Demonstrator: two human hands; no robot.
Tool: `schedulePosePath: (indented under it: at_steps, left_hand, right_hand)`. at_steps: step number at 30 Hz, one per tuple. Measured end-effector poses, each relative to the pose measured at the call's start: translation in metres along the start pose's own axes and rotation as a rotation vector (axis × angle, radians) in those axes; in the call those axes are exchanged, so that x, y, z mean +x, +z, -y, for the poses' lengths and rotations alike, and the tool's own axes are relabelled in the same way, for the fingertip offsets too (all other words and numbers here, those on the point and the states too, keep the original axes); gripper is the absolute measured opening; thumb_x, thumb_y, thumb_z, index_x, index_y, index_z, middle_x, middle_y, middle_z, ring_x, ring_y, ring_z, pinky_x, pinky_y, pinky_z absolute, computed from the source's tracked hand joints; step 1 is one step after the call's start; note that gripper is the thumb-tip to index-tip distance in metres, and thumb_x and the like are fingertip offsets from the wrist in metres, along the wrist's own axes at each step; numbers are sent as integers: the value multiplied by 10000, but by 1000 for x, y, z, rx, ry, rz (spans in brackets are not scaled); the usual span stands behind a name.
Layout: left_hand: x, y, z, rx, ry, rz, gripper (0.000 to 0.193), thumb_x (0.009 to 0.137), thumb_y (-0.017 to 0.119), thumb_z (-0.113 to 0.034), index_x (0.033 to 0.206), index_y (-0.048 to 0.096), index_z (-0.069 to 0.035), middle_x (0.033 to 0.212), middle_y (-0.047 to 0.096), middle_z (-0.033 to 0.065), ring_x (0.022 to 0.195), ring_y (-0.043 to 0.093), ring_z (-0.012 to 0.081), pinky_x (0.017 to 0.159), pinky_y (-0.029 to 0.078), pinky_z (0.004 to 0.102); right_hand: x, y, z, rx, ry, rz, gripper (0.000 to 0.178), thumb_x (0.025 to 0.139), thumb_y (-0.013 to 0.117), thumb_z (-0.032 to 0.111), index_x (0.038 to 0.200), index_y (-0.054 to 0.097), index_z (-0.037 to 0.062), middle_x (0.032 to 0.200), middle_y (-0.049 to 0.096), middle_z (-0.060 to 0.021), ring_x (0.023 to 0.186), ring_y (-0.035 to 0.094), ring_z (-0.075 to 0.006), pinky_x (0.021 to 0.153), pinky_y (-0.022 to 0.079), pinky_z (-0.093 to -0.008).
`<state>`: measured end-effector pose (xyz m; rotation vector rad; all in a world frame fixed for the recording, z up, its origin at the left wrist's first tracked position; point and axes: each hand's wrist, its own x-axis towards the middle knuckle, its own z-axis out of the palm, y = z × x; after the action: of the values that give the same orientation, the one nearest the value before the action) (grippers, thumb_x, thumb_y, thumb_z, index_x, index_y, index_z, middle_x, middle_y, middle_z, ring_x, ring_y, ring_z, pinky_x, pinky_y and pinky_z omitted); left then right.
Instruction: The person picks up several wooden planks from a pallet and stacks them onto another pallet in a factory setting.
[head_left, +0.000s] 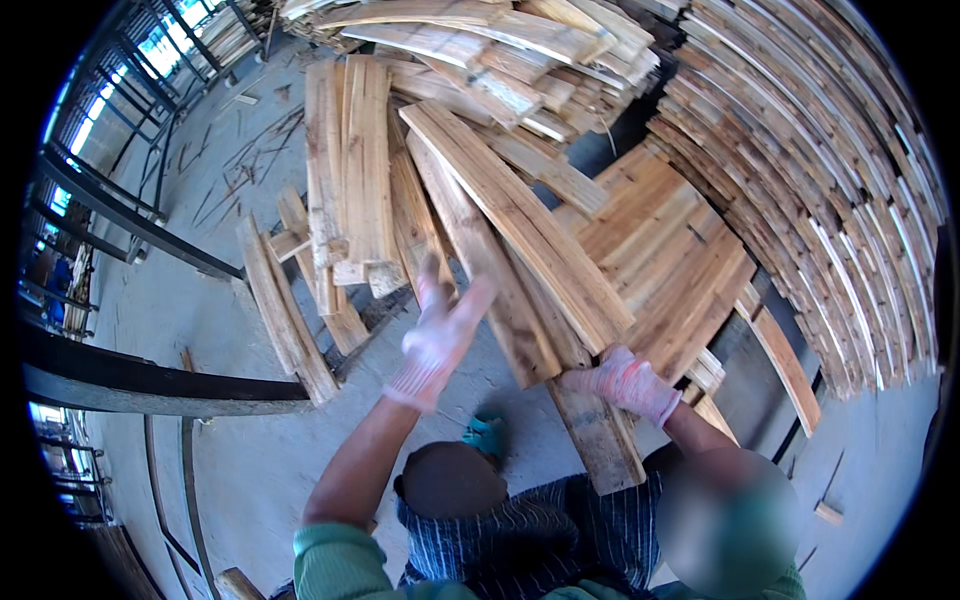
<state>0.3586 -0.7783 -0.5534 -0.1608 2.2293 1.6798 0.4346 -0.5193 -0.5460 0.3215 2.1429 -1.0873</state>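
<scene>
My left hand (443, 335), in a pale pink knit glove, has its fingers spread, slightly smeared by motion, beside a long wooden plank (480, 250). It holds nothing. My right hand (628, 385), in a similar glove, is closed at the near end of a lighter plank (520, 215) that slants away to the upper left; its fingertips are partly hidden against the wood. Beneath these two, a third plank (600, 435) sticks out toward my lap. Several more planks (368, 170) lie side by side just beyond my left hand.
A heap of loose boards (490, 55) rises at the far side. Neatly laid boards (670, 250) sit to the right, before a tall curved-looking stack (810, 190). A dark metal beam (160, 375) juts in from the left. Wood scraps (240, 165) litter the concrete floor (190, 280).
</scene>
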Motion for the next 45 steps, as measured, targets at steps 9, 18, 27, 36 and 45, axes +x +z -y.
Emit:
schedulePosePath:
  at_steps: [9,18,27,36,45]
  left_hand:
    - [57,74,-36,-156,-267,-57,1423,605,785,-808,1635,108,-96,1585,319,244,1397,421,415,1104,388,575]
    - [101,64,12,-318,-185,-93,944,734,820,-634,1469,485,-144,1382,578,113,1205,592,326,988,472,604]
    - [29,82,26,649,-83,-239,1073,827,651,-712,1537,287,6,1522,384,309,1339,494,441,1093,421,495]
    - [69,107,44,304,-76,-290,1108,819,733,-554,1564,170,43,1514,402,320,1352,490,403,1123,400,430]
    - [108,100,47,29,-44,-278,1043,801,845,-235,1566,178,4,1415,500,281,1283,538,364,1098,437,412]
  right_hand:
    - [-53,8,-33,-298,-146,-233,803,814,741,450,1331,503,-117,1202,632,-351,1090,654,-453,964,515,-464]
    - [-144,13,-130,482,-246,-237,1091,742,879,237,1588,230,5,1427,531,-246,1336,528,-291,1131,402,-349]
    - [-171,51,-175,896,-233,-331,1150,738,895,171,1607,161,-1,1495,458,-167,1406,427,-260,1186,319,-390]
    - [-59,18,-161,1083,-187,-616,1087,768,858,132,1590,165,-27,1401,541,-205,1196,604,-268,979,530,-370]
    - [2,28,-155,-32,309,-731,730,866,717,507,1395,491,58,1284,532,-285,1185,549,-460,995,487,-517]
